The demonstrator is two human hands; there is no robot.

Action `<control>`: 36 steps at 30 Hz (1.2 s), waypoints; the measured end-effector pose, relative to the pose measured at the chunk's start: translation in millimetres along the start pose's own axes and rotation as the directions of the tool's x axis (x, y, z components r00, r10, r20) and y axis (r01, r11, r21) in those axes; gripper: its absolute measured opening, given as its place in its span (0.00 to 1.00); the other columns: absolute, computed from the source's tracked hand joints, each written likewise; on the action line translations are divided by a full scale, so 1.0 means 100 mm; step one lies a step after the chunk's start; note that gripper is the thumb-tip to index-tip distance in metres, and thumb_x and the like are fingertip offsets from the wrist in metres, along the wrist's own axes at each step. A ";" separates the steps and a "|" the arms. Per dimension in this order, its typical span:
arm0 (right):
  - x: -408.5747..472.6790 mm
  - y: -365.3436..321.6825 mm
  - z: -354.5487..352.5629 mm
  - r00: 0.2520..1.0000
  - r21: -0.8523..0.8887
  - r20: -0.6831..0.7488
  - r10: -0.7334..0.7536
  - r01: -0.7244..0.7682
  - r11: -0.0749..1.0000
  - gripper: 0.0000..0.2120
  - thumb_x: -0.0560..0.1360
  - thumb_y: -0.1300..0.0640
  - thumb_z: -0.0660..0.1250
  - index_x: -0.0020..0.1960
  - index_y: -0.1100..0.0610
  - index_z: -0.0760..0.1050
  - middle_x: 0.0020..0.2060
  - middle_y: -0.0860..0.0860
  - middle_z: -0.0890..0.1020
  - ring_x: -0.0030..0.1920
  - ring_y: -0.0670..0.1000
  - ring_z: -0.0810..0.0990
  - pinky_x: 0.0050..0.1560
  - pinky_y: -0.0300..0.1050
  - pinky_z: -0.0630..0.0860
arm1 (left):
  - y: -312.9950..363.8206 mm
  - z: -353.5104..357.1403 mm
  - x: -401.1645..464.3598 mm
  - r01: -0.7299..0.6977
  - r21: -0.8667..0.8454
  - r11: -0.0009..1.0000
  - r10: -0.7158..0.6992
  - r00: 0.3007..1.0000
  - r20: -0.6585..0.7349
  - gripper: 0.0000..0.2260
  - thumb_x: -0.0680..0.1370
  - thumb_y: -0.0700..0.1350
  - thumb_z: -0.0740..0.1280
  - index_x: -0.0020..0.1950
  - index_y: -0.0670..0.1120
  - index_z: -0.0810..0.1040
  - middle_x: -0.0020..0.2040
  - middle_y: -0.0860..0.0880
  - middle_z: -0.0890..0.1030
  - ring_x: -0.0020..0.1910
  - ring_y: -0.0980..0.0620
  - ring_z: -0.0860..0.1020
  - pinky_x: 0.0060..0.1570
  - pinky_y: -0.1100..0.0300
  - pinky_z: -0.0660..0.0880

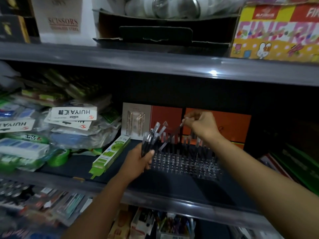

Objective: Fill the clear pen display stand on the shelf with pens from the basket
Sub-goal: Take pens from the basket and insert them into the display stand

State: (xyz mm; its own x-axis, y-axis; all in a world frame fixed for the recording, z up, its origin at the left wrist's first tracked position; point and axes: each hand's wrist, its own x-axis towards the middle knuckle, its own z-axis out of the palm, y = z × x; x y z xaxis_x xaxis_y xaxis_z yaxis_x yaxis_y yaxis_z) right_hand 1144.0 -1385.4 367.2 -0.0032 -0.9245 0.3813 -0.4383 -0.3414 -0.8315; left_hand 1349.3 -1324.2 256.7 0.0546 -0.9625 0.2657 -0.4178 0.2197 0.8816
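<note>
The filling looks under way but far from finished: a back row of the clear pen display stand (185, 163) on the middle shelf (172, 195) already carries several upright pens (189, 140), while the front rows of holes show bare. The left hand (138, 161) has its grip curled round a bundle of black pens (151, 137) just left of the stand. The right hand (200, 125) pinches a single black pen (172, 137) by its upper end, slanted down over the back row. The basket is out of view. The stand is transparent, studded with small sockets, and sits in front of orange boxes (217, 125)
</note>
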 end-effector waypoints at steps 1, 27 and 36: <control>0.02 0.00 0.01 1.000 -0.017 0.005 -0.009 0.009 1.000 0.03 0.73 0.59 0.72 0.42 0.57 0.79 0.34 0.53 0.79 0.32 0.49 0.74 0.31 0.41 0.70 | -0.01 -0.01 0.01 -0.002 -0.002 1.000 0.002 1.000 -0.006 0.04 0.79 0.47 0.63 0.49 0.48 0.73 0.34 0.49 0.79 0.29 0.55 0.77 0.26 0.64 0.70; 0.09 -0.04 0.79 0.918 -0.294 0.273 -0.289 0.366 0.883 0.02 0.74 0.63 0.70 0.43 0.60 0.78 0.33 0.51 0.81 0.30 0.48 0.77 0.32 0.41 0.74 | -0.18 -0.29 0.05 -0.019 -0.074 0.997 0.014 0.998 -0.069 0.03 0.79 0.44 0.63 0.51 0.46 0.73 0.35 0.45 0.78 0.29 0.51 0.76 0.24 0.69 0.68; 0.11 -0.06 0.81 0.905 -0.319 0.290 -0.310 0.397 0.860 0.02 0.75 0.64 0.66 0.44 0.61 0.77 0.34 0.56 0.82 0.34 0.55 0.80 0.36 0.53 0.79 | -0.16 -0.27 0.04 -0.018 -0.061 0.998 0.014 0.998 -0.055 0.03 0.79 0.45 0.63 0.48 0.47 0.72 0.34 0.47 0.78 0.28 0.54 0.76 0.24 0.70 0.68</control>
State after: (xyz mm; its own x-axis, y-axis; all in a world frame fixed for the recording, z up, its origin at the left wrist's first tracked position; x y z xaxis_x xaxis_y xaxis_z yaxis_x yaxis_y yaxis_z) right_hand 1219.7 -1406.9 343.6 0.3939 -0.7803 0.4857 -0.6653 -0.6067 -0.4351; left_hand 1380.8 -1327.5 254.6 0.0982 -0.9491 0.2992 -0.3623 0.2460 0.8990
